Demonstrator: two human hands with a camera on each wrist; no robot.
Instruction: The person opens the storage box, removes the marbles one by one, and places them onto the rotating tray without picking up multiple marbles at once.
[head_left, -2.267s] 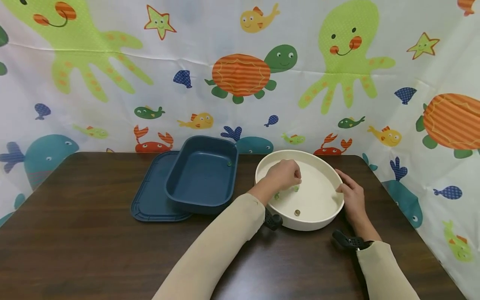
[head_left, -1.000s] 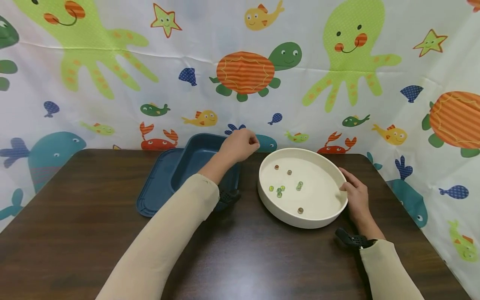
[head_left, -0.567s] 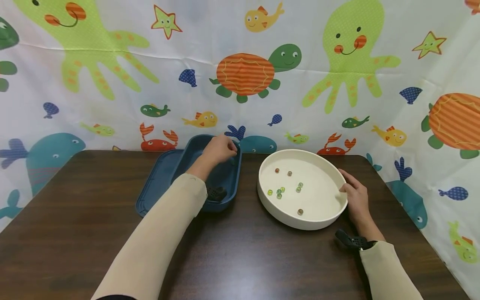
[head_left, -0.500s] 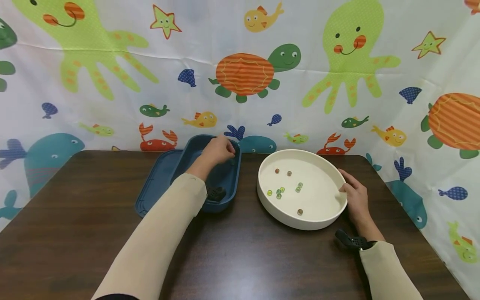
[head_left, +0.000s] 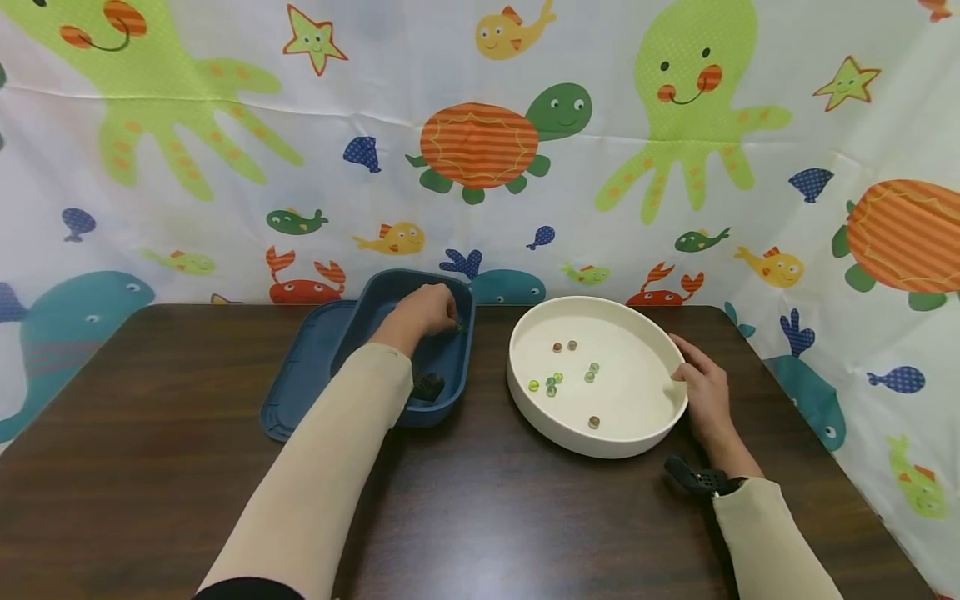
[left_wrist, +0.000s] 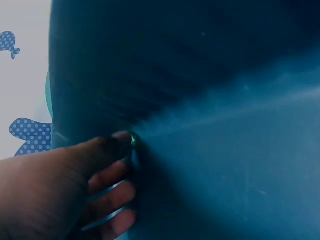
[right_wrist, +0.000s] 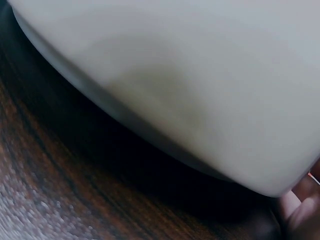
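Note:
My left hand [head_left: 423,315] reaches down into the blue rectangular container [head_left: 437,412]. In the left wrist view, its thumb and fingers pinch a small green glass marble [left_wrist: 133,141] close to the container's inner wall. At the right, a round cream-white dish [head_left: 525,407] stands on the table. My right hand [head_left: 705,392] grips the dish's right rim, thumb over the edge. Several marbles lie apart on the dish's floor, green ones [head_left: 551,391] and brownish ones [head_left: 594,422]. The right wrist view shows mostly the dish's outer wall [right_wrist: 225,100]; part of the container's floor is hidden by my left arm.
A flat blue lid [head_left: 288,404] lies partly under the container's left side. The dark wooden table [head_left: 150,467] ends at the back against a sea-animal curtain [head_left: 465,50]. Bare tabletop lies between the container and the dish.
My left hand has moved left from the white dish to the blue container and down inside it. The right hand keeps its hold on the dish rim.

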